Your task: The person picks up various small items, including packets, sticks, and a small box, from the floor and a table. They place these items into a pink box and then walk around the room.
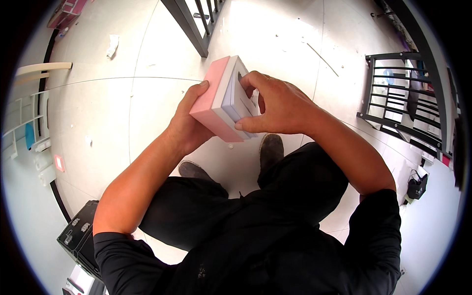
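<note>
My left hand point(188, 118) holds a pink and white cardboard box point(214, 86) from its left side and from below, the thumb on the pink face. The box is tilted above the tiled floor, in front of my shoes. A pale, thin layered piece, perhaps an insert or booklet point(229, 100), stands partly out of the box's white side. At that side is my right hand point(273, 103), its fingers curled at the upper part and its thumb at the lower edge. Whether the right fingers pinch the insert is hidden.
A dark metal frame leg point(199, 44) stands beyond the box. At the right is a black slatted metal frame point(402, 79). A black case point(83, 230) sits at lower left, a small black bag point(417, 185) at far right. Crumpled paper point(112, 46) and small debris lie on the floor.
</note>
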`<state>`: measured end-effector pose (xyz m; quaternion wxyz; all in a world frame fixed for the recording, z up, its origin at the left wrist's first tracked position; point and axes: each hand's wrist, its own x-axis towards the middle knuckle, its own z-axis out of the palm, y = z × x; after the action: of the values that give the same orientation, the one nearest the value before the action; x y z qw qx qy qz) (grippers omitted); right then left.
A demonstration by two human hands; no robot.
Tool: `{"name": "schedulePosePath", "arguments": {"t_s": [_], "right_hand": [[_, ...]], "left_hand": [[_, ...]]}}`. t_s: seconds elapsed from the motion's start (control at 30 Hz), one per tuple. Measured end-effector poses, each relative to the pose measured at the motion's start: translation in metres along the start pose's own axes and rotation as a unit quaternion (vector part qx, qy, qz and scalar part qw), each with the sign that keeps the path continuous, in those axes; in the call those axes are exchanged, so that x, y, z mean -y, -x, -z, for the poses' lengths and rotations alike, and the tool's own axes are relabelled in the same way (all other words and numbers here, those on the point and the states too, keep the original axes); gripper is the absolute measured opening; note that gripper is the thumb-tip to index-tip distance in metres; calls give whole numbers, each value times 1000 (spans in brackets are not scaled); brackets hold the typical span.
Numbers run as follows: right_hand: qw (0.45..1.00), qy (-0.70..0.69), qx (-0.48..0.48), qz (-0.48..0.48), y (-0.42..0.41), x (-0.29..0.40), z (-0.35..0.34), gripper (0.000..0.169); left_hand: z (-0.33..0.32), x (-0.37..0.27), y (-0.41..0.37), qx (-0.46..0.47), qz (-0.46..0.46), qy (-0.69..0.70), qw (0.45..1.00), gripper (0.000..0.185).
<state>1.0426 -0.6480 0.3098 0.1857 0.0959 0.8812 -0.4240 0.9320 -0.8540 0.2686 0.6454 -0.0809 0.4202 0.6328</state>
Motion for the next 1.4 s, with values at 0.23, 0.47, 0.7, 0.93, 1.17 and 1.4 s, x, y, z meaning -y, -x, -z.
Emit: {"name": "schedulePosePath", "arguments": {"t_s": [0.23,0.47,0.7,0.93,1.17,1.4], "right_hand": [[1000,-14,-5,10,6,10,11,70],[991,-124,23,42,10,1,19,70],[961,-269,26,57,29,-10,38,70],[952,-307,6,19,42,-22,48,91],[921,-386,-40,-5,51,-37,43,104],[907,-418,-41,-23,52,-52,41,107]], "left_hand": [[11,-9,2,-9,-21,1,1000,87],[18,-5,6,26,-1,42,999,84],[21,-2,2,46,43,85,994,80],[10,-3,9,42,67,96,992,72],[6,-1,12,50,86,77,992,77],[5,-2,15,58,83,62,993,84]]}}
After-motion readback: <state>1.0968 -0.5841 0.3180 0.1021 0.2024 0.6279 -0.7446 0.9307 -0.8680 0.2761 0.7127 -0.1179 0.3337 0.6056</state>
